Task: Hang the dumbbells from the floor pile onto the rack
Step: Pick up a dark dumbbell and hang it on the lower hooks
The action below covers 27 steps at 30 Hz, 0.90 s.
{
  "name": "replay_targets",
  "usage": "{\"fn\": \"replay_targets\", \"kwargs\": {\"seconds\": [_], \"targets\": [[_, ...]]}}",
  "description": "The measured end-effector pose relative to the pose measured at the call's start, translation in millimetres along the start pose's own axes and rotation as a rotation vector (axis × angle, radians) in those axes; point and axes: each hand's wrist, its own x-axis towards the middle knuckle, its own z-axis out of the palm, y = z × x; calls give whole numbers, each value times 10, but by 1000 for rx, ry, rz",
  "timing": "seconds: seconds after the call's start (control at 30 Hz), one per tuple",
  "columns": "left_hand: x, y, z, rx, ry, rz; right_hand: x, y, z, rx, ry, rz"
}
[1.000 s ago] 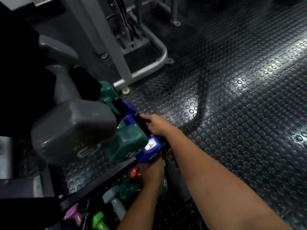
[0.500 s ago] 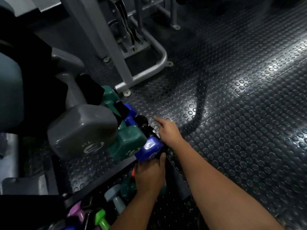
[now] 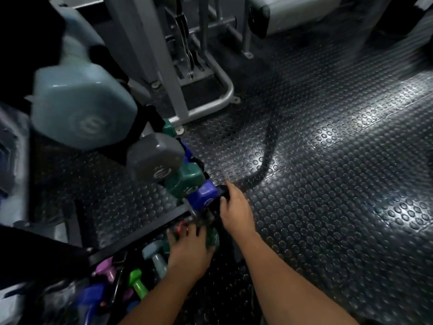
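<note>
The right hand (image 3: 235, 207) rests on the black rack (image 3: 220, 195) end beside the blue dumbbell (image 3: 203, 195), its fingers curled over the bar; the left hand (image 3: 188, 248) reaches into the floor pile (image 3: 140, 273) below, fingers spread over a dark green dumbbell (image 3: 212, 236) (whether they grip it, I cannot tell); green (image 3: 185, 181), grey (image 3: 154, 158) and pale blue (image 3: 82, 106) dumbbells hang above on the rack.

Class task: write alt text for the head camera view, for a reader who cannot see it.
A person's right hand touches the black rack beside a blue dumbbell, while the left hand reaches into the floor pile below. Green, grey and pale blue dumbbells hang higher, above studded rubber flooring.
</note>
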Motion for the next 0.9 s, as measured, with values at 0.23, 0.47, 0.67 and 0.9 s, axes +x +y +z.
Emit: {"fn": "replay_targets", "kwargs": {"seconds": [0.23, 0.47, 0.67, 0.9], "targets": [[-719, -378, -232, -30, -11, -56, -747, -99, -67, 18, -41, 10], [-1326, -677, -438, 16, -1, -76, -1085, -40, -244, 53, -53, 94], [-1602, -800, -532, -6, 20, -86, -1193, -164, -227, 109, -36, 138], [-1291, -675, -575, 63, 75, -25, -842, -173, -76, 57, -29, 100]]}}
